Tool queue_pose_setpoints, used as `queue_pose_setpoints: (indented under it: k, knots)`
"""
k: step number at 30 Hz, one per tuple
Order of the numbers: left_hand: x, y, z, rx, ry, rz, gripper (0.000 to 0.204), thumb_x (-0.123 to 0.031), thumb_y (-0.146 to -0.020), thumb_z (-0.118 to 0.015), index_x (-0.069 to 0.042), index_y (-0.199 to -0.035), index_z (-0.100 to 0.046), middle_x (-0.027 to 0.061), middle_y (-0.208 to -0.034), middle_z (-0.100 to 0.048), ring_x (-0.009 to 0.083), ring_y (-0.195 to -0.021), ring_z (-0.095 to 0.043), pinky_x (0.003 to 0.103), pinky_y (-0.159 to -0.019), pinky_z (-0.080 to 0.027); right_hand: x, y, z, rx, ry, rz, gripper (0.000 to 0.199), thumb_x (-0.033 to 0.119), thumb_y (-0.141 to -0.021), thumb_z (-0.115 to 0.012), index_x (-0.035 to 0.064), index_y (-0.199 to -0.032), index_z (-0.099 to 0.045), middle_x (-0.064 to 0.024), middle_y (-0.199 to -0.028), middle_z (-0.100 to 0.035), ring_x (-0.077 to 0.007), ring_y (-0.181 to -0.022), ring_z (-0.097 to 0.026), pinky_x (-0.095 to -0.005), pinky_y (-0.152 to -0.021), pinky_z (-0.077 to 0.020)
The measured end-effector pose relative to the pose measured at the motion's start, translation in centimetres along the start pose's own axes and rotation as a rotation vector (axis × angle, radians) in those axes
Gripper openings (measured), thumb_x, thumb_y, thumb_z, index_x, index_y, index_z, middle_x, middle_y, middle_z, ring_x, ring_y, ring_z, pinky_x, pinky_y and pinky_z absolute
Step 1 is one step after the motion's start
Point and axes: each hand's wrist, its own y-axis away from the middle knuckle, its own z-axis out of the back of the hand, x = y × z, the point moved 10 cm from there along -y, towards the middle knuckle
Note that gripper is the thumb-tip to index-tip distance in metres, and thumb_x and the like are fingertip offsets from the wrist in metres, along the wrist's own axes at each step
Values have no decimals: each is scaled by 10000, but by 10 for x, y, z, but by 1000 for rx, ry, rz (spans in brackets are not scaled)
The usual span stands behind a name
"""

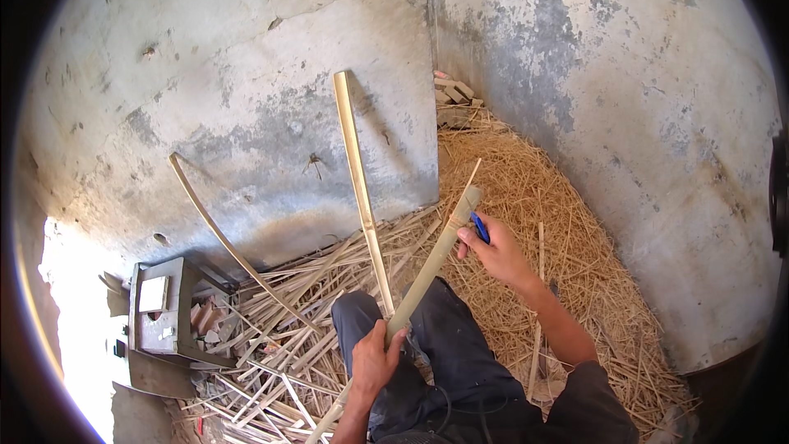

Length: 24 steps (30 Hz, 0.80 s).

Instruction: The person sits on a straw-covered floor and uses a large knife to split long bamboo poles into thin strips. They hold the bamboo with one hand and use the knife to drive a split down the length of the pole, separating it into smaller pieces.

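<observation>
Head view, nearest to us at the lower middle: our left hand has its fingers wrapped around the long bamboo piece, just in front of our dark-trousered knees. We judge that this lower grip, close to our legs, serves to brace the piece, leaving the other hand free at the upper end. That bamboo lies in the centre and lower centre of the frame, its long axis slanting from the lower left up to the right, the broad upper end pointing away from us toward the straw-like shavings. A thin pale sliver shows beyond that end; whether it is joined, we cannot tell

Our right hand, right of centre, has its fingers curled about a small blue tool beside the bamboo's upper end; we cannot make out its working edge, and the thumb seems set against the bamboo, perhaps for control

Farther off, loose slats cover the lower left, beside a wooden box-like stool. A split bamboo length and a curved strip rise toward the wall, apparently propped there within reach. Shavings heap at right of centre, with bricks in the corner behind
</observation>
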Motion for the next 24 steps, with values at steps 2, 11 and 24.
queue_pose_setpoints:
  k: [2,11,24]
  knots:
    - [3,2,2,-6,-22,2,384,-346,-984,-667,-32,-865,-482,206,-720,-621,453,-680,-618,506,-581,-460,-4,-2,-1,25,9,18,286,271,-1037,-591,1,-943,-619,-37,-646,-606,-125,-595,-530,-337,-592,-427]
    - [10,12,2,96,-9,77,376,-342,-992,-649,-26,-880,-478,234,-697,-613,478,-695,-616,535,-598,-453,7,-1,8,83,405,88,313,259,-1012,-589,-36,-914,-624,-220,-686,-580,-390,-619,-564,-466,-620,-437]
    - [-2,21,-7,96,31,129,379,-328,-1011,-624,2,-869,-504,262,-613,-558,493,-632,-591,534,-565,-424,-26,3,-3,-94,654,163,128,82,-883,-623,0,-958,-685,-238,-774,-662,-433,-738,-655,-507,-691,-514]
